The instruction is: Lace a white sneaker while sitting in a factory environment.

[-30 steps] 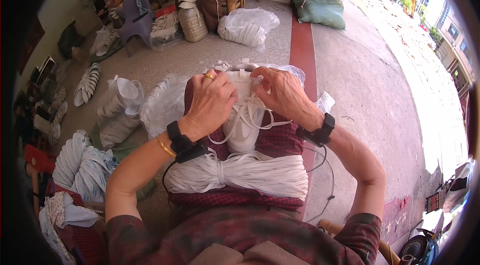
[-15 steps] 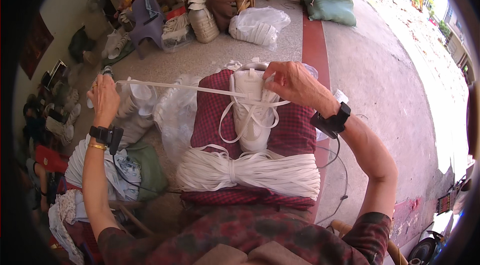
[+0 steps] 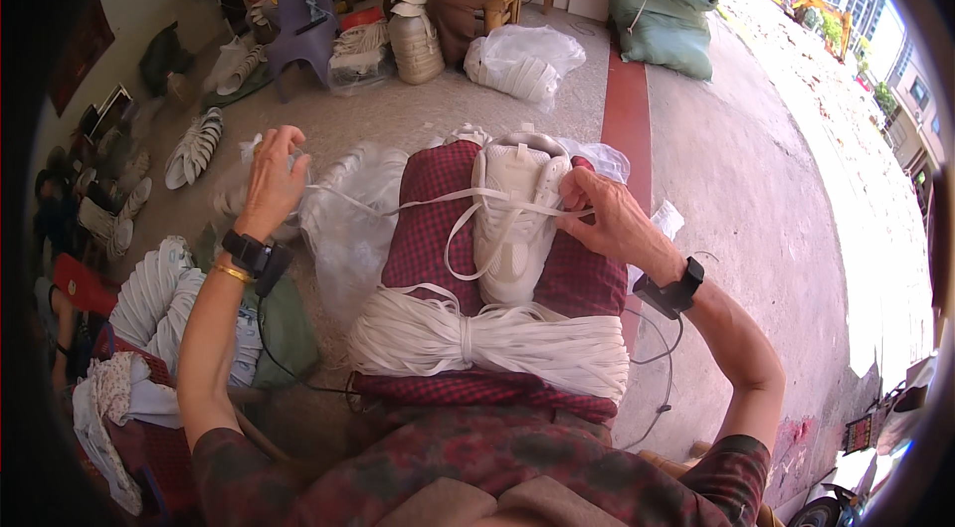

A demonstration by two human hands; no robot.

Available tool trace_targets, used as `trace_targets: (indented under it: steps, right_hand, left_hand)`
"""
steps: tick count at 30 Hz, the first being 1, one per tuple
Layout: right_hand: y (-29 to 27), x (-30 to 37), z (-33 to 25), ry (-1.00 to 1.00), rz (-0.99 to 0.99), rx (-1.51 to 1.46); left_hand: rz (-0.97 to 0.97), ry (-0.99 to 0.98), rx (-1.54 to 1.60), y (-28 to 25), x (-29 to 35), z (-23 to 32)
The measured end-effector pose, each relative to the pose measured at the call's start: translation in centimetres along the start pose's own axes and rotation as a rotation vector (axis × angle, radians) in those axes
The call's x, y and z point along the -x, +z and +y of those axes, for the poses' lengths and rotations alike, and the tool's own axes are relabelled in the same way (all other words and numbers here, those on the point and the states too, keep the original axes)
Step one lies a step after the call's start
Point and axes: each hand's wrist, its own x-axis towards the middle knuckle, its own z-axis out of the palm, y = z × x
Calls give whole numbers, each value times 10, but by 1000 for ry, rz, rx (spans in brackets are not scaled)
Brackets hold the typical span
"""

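Concrete floor (image 3: pixel 696 169) spreads wide on the right; bags and shoe soles (image 3: pixel 194 144) crowd the left. On the checked lap cloth (image 3: pixel 428 229) lies a white shoe (image 3: pixel 517 219). The right hand (image 3: pixel 607 219) pinches its lace (image 3: pixel 398 201) at the eyelets; the left hand (image 3: pixel 271 179) grips the taut far end. Pulling harder could tip the shoe or snag the lace bundle (image 3: pixel 487 338), I think.

Single head-worn fisheye view, looking steeply down from close above the lap, concrete floor (image 3: pixel 736 179) curving toward upper frame, rim darkened
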Motion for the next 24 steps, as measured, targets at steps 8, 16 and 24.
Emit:
trace_targets:
  steps: [8, 16, 24]
  right_hand:
    - [-24, -39, -39, 53, 56, -9]
    - [7, -42, 3, -139, 58, 39]
    - [-3, -40, -4, -16, -26, -74]
  left_hand:
    - [-231, 406, 288, 54, 46, 183]
    - [-110, 370, 183, 75, 21, 190]
    - [-286, 176, 466, 74, -6, 185]
